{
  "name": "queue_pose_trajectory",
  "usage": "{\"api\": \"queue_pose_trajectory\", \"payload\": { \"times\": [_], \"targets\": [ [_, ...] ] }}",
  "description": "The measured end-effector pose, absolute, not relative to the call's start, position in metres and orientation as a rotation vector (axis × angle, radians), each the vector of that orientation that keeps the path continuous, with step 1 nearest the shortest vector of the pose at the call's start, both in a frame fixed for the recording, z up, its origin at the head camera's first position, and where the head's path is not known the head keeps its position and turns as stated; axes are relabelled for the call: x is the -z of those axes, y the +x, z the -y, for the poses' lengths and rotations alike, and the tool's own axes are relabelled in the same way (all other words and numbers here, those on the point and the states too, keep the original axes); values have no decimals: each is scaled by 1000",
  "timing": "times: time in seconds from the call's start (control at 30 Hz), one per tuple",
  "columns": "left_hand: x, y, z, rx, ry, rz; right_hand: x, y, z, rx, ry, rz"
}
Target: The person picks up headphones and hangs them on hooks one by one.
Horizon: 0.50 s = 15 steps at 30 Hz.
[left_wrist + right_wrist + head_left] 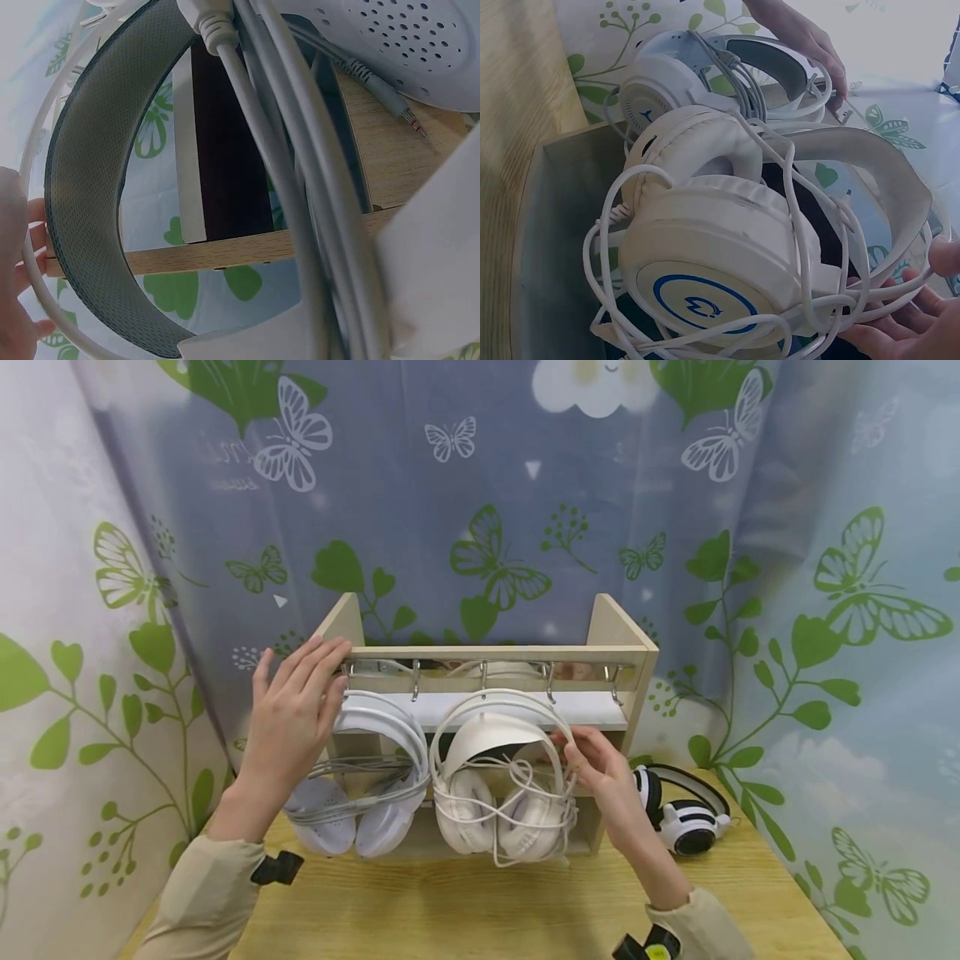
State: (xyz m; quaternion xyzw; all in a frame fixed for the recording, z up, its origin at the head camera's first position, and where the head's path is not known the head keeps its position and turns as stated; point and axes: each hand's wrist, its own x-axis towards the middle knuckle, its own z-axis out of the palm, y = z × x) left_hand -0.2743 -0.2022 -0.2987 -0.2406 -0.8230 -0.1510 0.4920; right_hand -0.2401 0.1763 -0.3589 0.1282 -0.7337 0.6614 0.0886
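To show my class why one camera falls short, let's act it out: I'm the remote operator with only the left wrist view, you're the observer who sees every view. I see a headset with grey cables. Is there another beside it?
Observer: Yes, the head view shows a cream-white headset to its right.
Operator: Is anything holding that one?
Observer: The right grip pinches its outer side.
Operator: Any others?
Observer: A black-and-white headset lies on the table, right of the rack.
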Motion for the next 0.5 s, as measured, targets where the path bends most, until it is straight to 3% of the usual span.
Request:
{"api": "queue_pose_trajectory", "payload": {
  "times": [0.5],
  "targets": [
    [300,-275,202,372,-576,1997,370,-241,-181,-1940,412,2224]
  ]
}}
